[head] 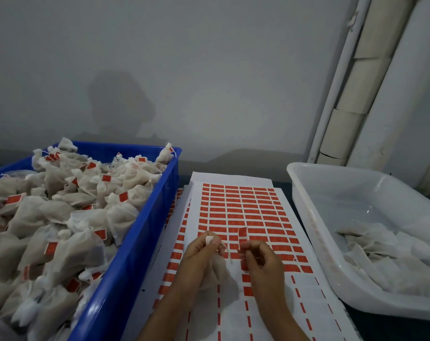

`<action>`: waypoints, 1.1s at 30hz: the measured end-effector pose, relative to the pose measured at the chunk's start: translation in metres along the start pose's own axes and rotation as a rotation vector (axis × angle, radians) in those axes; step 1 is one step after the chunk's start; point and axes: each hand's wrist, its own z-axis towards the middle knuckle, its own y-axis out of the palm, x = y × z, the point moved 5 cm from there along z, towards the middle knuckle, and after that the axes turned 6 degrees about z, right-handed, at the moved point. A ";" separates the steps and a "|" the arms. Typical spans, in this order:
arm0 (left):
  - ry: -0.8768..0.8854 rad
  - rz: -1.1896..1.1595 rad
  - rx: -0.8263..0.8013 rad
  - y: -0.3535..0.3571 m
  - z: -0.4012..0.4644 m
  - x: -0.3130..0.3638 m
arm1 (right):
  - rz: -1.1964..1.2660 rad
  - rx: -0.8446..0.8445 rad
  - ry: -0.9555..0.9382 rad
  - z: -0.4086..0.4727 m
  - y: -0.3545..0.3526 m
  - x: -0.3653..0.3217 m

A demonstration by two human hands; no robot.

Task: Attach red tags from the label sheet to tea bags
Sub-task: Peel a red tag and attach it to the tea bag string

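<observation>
A white label sheet with rows of red tags lies on the table in front of me; its near part is peeled bare. My left hand grips a white tea bag by its gathered top, its string hanging toward the right. My right hand pinches one peeled red tag upright between the fingertips, just right of the string. The two hands are close together above the sheet.
A blue crate on the left is heaped with tea bags carrying red tags. A translucent white tub on the right holds plain tea bags. More label sheets lie under the top one. A grey wall and pipes stand behind.
</observation>
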 end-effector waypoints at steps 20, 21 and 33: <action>0.175 0.260 -0.139 0.016 -0.001 -0.004 | 0.128 -0.113 0.004 -0.001 0.006 -0.011; 0.181 0.265 -0.135 0.016 -0.001 -0.004 | 0.107 -0.104 0.004 0.000 0.006 -0.010; 0.167 0.288 -0.091 0.016 -0.002 -0.005 | 0.116 0.051 -0.008 0.002 -0.005 -0.010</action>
